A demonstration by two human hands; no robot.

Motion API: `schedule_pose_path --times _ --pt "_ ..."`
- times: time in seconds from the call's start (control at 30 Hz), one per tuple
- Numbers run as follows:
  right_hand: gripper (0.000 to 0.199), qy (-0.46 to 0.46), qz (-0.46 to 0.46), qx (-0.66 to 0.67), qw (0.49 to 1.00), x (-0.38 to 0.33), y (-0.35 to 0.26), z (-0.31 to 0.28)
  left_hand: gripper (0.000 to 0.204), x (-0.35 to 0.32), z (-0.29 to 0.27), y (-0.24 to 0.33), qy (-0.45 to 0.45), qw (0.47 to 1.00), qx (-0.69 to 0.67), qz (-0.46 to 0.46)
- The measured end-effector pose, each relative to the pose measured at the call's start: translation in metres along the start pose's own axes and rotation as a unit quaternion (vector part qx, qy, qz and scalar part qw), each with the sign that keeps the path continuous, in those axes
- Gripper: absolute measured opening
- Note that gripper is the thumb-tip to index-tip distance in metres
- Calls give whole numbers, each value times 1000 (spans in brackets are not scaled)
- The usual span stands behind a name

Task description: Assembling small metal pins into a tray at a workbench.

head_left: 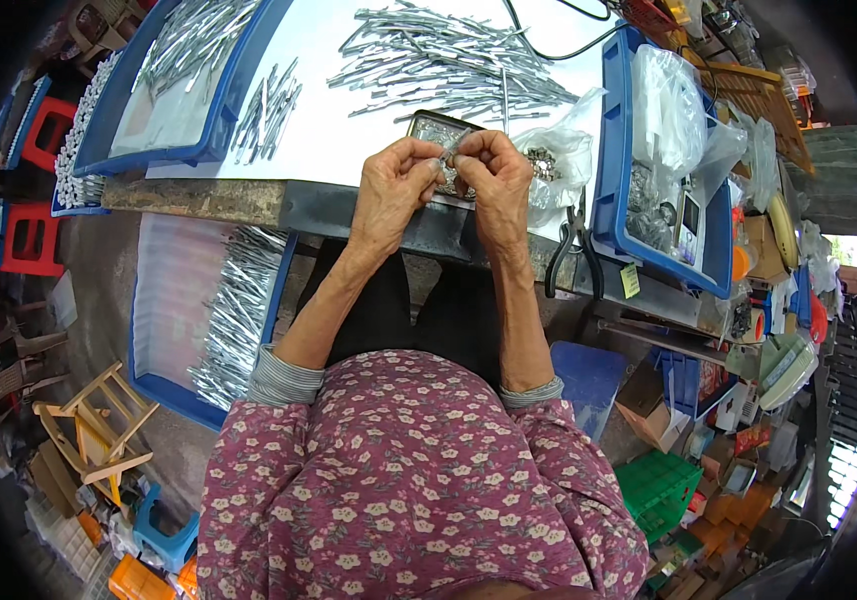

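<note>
Cluttered workshop table (349, 130), metal rods (449, 55) heaped at twelve o'clock. Both hands, left hand (392, 190) and right hand (494, 180), fingers pinched shut on one small metal piece (452, 152) over a tin (439, 130).

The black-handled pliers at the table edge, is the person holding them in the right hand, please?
No, the pliers hang untouched at the table edge, while the right hand and left hand pinch a small metal piece.

Three blue trays (614, 150), two red stools (49, 125), one pair of pliers (577, 245).
</note>
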State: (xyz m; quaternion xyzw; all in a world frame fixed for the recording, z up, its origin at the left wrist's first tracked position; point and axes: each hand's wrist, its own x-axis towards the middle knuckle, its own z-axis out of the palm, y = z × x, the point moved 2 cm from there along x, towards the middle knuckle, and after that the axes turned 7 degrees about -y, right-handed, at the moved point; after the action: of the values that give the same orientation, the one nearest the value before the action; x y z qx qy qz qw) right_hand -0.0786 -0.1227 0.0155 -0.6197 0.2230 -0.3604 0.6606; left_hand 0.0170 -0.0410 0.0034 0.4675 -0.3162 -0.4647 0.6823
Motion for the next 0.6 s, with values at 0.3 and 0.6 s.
schedule_pose_path --times 0.3,0.6 --pt "5 6 3 -13 1000 -1 1 0 12 1 0 -3 12 1000 -7 5" --pt "6 22 -34 -92 995 -5 6 3 9 -4 5 2 27 1000 -4 -3"
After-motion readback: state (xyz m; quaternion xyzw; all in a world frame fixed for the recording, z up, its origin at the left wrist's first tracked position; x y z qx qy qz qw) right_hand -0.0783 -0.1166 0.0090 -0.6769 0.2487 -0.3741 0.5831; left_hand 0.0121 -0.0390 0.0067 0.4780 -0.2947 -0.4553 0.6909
